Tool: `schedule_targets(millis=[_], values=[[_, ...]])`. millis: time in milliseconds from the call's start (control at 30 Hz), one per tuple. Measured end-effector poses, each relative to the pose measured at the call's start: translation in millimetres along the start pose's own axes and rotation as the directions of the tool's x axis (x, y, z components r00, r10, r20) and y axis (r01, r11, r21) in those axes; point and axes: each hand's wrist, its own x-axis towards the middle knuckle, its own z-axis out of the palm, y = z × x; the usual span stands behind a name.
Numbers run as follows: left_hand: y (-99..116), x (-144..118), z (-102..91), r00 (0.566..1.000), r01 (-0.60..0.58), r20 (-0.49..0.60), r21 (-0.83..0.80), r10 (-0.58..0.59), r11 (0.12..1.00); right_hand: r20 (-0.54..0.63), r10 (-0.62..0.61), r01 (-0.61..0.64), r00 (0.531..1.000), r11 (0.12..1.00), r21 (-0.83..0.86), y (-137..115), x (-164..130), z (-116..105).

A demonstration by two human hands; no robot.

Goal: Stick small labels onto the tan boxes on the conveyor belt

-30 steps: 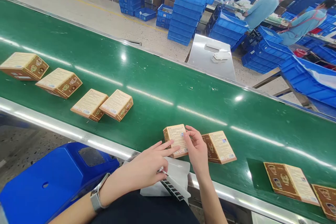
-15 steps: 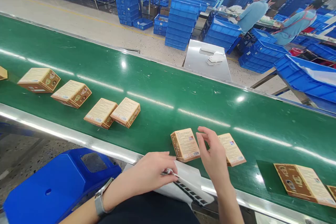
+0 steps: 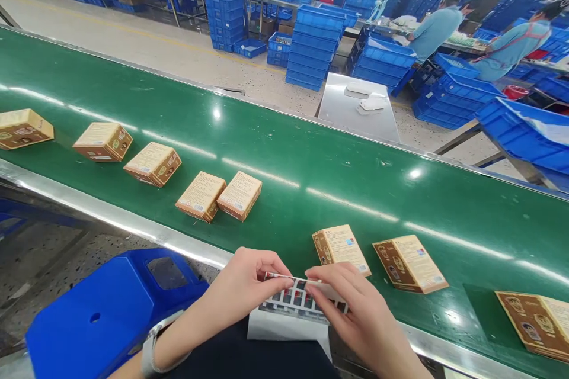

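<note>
We are looking down at our two hands meeting over a label sheet, which is lying at the near edge of the belt, just above our lap. Our left hand is pinching the sheet's upper left edge, fingers closed on it; our right hand is pressing fingertips down on the sheet's right part, and we cannot tell whether that grip is closing on a label. Just beyond our fingers a box is lying flat on the belt, with a second box just to its right. Further left a pair of boxes is sitting side by side, touching. A blue stool is standing beside our left arm, and a watch is showing on that wrist.
</note>
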Motion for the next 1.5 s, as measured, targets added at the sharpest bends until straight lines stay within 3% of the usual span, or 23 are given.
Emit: schedule_targets(millis=[133,233,300,367,467,567,667,767,867,933,1033,1133,1200,1367,1500], values=[[3,2,1.7,1.0,-0.014,-0.022,-0.04,0.013,0.999,-0.103,-0.176,0.158,0.979,0.975,-0.159,-6,2,6],[0,4,-2.5,0.999,-0.004,-0.041,-0.036,0.003,0.999,-0.142,-0.197,0.176,0.97,0.973,-0.149,-7,-2,7],[-5,4,-10.7,0.999,0.008,-0.044,0.03,-0.007,1.0,-0.126,-0.073,0.076,0.989,0.997,0.016,-2,-4,5],[-10,1,-22.9,1.0,0.013,-0.012,0.106,-0.012,0.994,-0.104,0.16,-0.129,0.982,0.958,0.255,10,0,7],[-17,-6,-42.4,0.993,-0.089,0.089,0.17,0.074,0.981,-0.101,0.48,-0.347,0.871,0.749,0.564,34,26,27],[-19,-11,-54.1,0.969,-0.23,0.16,0.278,0.191,0.933,-0.098,0.599,-0.402,0.794,0.64,0.655,55,67,61],[-19,-8,-55.2,0.952,-0.302,0.173,0.432,0.251,0.85,-0.04,0.534,-0.403,0.845,0.684,0.608,71,104,84],[-22,1,-51.4,0.943,-0.33,0.153,0.53,0.295,0.781,0.115,0.384,-0.372,0.916,0.707,0.601,85,120,79],[-29,13,-47.2,0.943,-0.323,0.123,0.561,0.309,0.762,0.2,0.333,-0.383,0.921,0.697,0.607,94,120,63],[-35,18,-44.1,0.942,-0.322,0.116,0.574,0.314,0.753,0.119,0.399,-0.381,0.909,0.683,0.624,94,116,58],[-40,23,-38.2,0.929,-0.354,0.135,0.594,0.344,0.723,-0.028,0.576,-0.383,0.817,0.579,0.72,87,105,67],[-39,24,-31.6,0.916,-0.383,0.158,0.615,0.369,0.689,-0.027,0.703,-0.425,0.71,0.459,0.78,79,96,83],[-37,26,-27.4,0.915,-0.388,0.178,0.634,0.362,0.669,-0.033,0.741,-0.436,0.671,0.431,0.79,77,92,88],[-32,30,-18.6,0.913,-0.396,0.21,0.657,0.349,0.642,-0.089,0.734,-0.458,0.673,0.508,0.729,76,87,82],[-28,28,-11.7,0.896,-0.427,0.214,0.66,0.39,0.619,-0.272,0.649,-0.475,0.71,0.727,0.496,70,81,80]])
